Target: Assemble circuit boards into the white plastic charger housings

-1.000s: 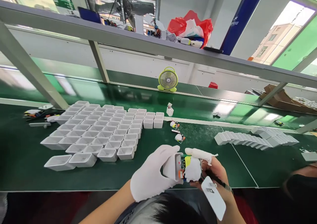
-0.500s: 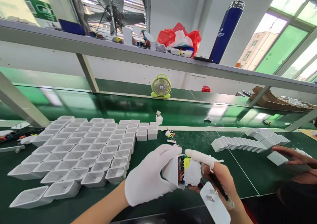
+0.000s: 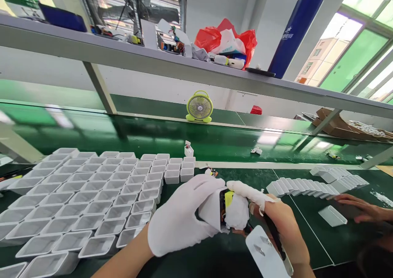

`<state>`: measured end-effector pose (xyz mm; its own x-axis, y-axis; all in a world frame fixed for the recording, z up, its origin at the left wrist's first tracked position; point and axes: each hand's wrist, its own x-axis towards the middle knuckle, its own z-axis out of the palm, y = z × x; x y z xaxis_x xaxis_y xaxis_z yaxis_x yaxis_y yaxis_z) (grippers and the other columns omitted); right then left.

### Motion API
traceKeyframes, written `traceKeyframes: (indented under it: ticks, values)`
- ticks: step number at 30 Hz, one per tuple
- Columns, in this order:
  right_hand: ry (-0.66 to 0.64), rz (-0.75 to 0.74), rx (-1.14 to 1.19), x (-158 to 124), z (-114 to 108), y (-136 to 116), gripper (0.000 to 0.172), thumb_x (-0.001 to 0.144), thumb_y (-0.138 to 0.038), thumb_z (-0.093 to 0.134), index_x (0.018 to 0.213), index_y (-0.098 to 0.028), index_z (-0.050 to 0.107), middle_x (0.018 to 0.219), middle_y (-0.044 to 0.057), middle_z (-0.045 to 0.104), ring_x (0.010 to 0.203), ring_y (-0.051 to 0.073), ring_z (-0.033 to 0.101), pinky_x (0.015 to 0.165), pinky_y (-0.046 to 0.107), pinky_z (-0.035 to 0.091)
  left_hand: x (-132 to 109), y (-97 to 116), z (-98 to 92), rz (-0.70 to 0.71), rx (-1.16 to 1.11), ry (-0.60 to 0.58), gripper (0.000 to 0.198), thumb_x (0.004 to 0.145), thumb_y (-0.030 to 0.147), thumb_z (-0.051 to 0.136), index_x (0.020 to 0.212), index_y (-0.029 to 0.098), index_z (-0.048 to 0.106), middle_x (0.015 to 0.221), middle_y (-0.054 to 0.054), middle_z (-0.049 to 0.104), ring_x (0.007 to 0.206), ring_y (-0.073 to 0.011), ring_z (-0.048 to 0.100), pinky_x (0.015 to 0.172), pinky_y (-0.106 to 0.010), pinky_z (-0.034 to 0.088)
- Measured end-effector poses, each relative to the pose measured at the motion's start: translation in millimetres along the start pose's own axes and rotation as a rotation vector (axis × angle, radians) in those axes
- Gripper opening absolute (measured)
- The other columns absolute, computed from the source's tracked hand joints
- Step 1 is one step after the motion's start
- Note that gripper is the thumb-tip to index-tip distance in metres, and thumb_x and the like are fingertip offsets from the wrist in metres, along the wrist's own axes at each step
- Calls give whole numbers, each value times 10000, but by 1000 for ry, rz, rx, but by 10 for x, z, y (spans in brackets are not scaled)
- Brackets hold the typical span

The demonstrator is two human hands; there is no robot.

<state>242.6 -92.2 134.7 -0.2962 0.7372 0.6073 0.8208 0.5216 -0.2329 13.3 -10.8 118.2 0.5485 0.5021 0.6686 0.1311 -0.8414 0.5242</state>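
Note:
My left hand (image 3: pixel 181 222), in a white glove, is closed around a small white plastic housing (image 3: pixel 209 213). Out of the housing's open side sticks a circuit board (image 3: pixel 223 210) with yellow tape (image 3: pixel 229 198) and a white wrapping (image 3: pixel 238 213). My right hand (image 3: pixel 284 216), white covering on its fingers, grips this board at the wrapped end; its lower fingers are partly hidden. A dark slim tool (image 3: pixel 274 233) with a metal end also lies in the right hand. Below hangs a white end plate (image 3: pixel 264 256) with metal prongs.
Rows of open white housings (image 3: pixel 100 245) fill the left of the green bench. Stacked white housings (image 3: pixel 302 188) stand at right, near another person's hand (image 3: pixel 362 207) and a single housing (image 3: pixel 333 215). A green fan (image 3: pixel 199 107) stands behind; a shelf (image 3: pixel 172 67) crosses above.
The view has shifted slightly, so the rows at left sit lower and further left. My hands keep the same grip. The other person's hand has let go of the single housing, now lying on the bench.

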Motion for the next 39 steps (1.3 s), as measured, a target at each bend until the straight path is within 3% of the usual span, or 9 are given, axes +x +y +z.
traceKeyframes:
  ticks: [5,8,14,21,28,34,39]
  values:
    - [66,-84,37,160,12,-2,59,914,-285,561,952,-271,604,634,-1,597,520,164,543,452,290,432,24,-66,-12,-70,-33,-8,600,712,150,747,1273,284,578,1197,-53,723,1092,-259,691,964,-416,595]
    - [2,-65,48,157,31,40,185,876,-256,619,1060,-271,626,751,20,706,601,196,645,526,314,519,43,-80,-8,-148,-36,-57,594,696,144,746,1253,304,613,1220,-48,726,1114,-283,688,982,-449,588]
    - [-50,-70,95,200,35,60,319,854,-190,600,1163,-270,618,795,15,734,620,203,678,549,314,528,48,-88,24,-94,-46,4,589,718,123,747,1264,270,581,1203,-45,728,1069,-234,698,955,-376,591]
    - [-50,-47,102,239,27,26,196,862,-203,591,1035,-295,602,636,-20,605,480,166,533,450,312,410,35,-106,54,-31,-40,23,643,730,121,714,1319,269,503,1217,-51,700,1080,-235,678,948,-377,588]
    - [-25,-92,25,248,5,22,214,950,-215,450,1075,-281,610,549,-33,480,419,157,407,444,317,395,26,-138,51,-19,-18,25,714,690,101,722,1339,290,490,1225,-44,704,1088,-223,682,946,-365,585]
    - [-34,-82,41,181,28,60,196,943,-231,488,1110,-280,577,580,-28,480,469,180,486,486,327,446,35,-86,19,-70,9,-1,681,669,81,746,1289,263,532,1208,-35,709,1089,-206,686,987,-322,565]
    - [-36,-51,73,184,12,41,151,960,-252,520,1080,-300,597,571,-42,457,427,156,410,496,336,445,16,-105,42,-27,0,33,661,715,103,725,1319,257,506,1202,-57,699,1076,-209,686,950,-332,574]
